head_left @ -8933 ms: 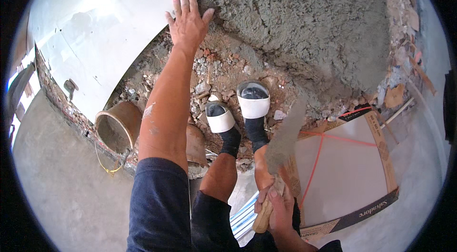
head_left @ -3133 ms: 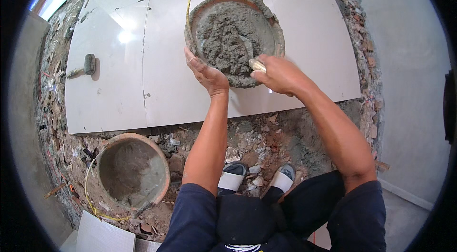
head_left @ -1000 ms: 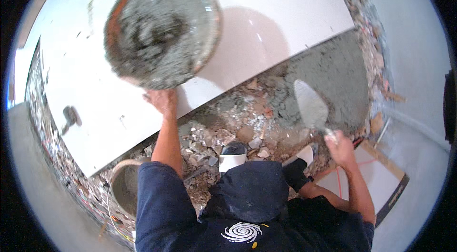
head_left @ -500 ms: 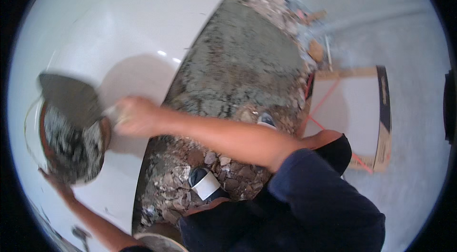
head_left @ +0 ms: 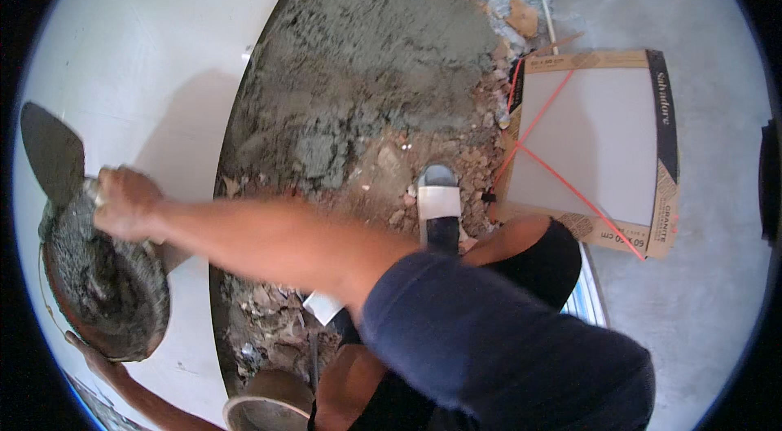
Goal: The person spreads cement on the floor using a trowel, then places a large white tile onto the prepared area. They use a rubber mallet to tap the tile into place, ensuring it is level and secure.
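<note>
My right hand (head_left: 129, 203) is closed round the handle of a trowel (head_left: 54, 152). Its grey, mortar-smeared blade is just above the far rim of a round bucket (head_left: 167, 301). Wet grey mortar (head_left: 102, 276) lies inside. At the near side of this bucket is my left hand (head_left: 102, 362), its fingers against the rim and partly hidden. The bucket is over a large glossy white tile surface (head_left: 187, 146). Right of the tile's edge, a bed of spread grey mortar (head_left: 366, 48) covers the ground.
Broken rubble (head_left: 269, 317) surrounds my feet, which wear sandals (head_left: 440, 201). A second bucket (head_left: 269, 406) stands at the lower edge. To the right lies a flat pale tile pack (head_left: 595, 138) with cardboard edging and red straps. Wood scraps and debris (head_left: 521, 17) line the far wall.
The trowel and my right hand have moved left, with the blade now beyond the bucket's far rim. The view has shifted, so the bucket and left hand appear lower.
</note>
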`<state>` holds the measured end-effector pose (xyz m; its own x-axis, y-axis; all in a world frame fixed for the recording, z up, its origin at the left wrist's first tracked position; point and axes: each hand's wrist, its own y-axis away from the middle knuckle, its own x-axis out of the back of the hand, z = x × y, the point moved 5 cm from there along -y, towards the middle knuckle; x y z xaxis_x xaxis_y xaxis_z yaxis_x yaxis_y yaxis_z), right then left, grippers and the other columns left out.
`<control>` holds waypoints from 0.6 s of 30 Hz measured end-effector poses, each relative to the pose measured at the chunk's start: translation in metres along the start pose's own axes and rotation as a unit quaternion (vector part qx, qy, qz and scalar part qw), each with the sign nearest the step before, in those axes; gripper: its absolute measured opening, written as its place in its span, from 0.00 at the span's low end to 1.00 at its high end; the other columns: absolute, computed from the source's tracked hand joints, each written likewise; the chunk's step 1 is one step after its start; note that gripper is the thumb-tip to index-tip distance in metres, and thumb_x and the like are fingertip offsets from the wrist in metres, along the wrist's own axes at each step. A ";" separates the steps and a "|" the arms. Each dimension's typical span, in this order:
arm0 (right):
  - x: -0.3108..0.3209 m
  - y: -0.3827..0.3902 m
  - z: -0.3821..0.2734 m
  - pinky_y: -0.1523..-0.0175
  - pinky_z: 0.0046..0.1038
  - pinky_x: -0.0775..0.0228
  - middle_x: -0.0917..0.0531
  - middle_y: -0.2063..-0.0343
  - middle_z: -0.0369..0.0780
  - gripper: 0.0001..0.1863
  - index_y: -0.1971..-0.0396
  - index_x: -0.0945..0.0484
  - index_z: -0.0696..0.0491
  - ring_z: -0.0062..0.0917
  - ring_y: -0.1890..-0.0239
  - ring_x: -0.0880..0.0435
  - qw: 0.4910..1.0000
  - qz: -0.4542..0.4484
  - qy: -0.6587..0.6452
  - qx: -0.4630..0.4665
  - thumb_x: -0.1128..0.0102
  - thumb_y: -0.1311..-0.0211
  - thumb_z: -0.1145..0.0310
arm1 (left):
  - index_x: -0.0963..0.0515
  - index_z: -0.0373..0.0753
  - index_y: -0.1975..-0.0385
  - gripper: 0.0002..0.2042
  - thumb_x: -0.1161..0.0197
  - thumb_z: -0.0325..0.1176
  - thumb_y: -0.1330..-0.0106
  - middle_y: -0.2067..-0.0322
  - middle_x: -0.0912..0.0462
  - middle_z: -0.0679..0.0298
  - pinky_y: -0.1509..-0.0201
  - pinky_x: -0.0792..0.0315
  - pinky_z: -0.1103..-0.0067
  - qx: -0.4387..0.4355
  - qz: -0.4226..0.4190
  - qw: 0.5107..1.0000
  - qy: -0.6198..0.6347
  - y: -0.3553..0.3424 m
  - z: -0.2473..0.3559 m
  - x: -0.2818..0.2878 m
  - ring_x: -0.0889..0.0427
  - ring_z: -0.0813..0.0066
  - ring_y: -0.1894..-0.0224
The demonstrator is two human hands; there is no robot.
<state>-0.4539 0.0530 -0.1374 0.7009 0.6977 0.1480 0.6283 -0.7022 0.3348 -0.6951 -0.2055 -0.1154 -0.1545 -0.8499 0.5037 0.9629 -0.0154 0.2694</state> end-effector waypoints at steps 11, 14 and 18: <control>0.194 0.156 0.041 0.61 0.36 0.27 0.19 0.74 0.52 0.27 0.65 0.27 0.67 0.35 0.71 0.19 0.973 -0.004 0.230 -0.022 0.39 0.51 0.54 | 0.31 0.28 0.46 0.29 0.50 0.52 0.32 0.56 0.24 0.53 0.49 0.32 0.69 0.158 -0.140 0.973 0.091 0.244 -0.040 -0.064 0.26 0.63 0.56; 0.245 0.175 0.074 0.54 0.36 0.28 0.20 0.68 0.55 0.30 0.61 0.27 0.68 0.38 0.64 0.19 0.973 0.053 0.214 -0.066 0.38 0.49 0.53 | 0.31 0.28 0.47 0.27 0.49 0.50 0.31 0.57 0.24 0.55 0.53 0.31 0.72 0.132 -0.187 0.969 0.097 0.284 -0.058 -0.104 0.26 0.67 0.59; 0.284 0.196 0.133 0.45 0.37 0.33 0.23 0.56 0.61 0.36 0.52 0.31 0.70 0.47 0.52 0.22 0.935 0.203 0.269 -0.115 0.38 0.48 0.52 | 0.34 0.27 0.46 0.28 0.51 0.51 0.30 0.54 0.27 0.52 0.52 0.29 0.70 0.114 -0.295 0.947 0.065 0.309 -0.071 -0.135 0.27 0.65 0.54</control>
<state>-0.0867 0.0943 -0.1531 0.5566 0.3939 0.7315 0.2151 -0.9188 0.3311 -0.3610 -0.1331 -0.1581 -0.6072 -0.7870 0.1092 0.6429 -0.4059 0.6496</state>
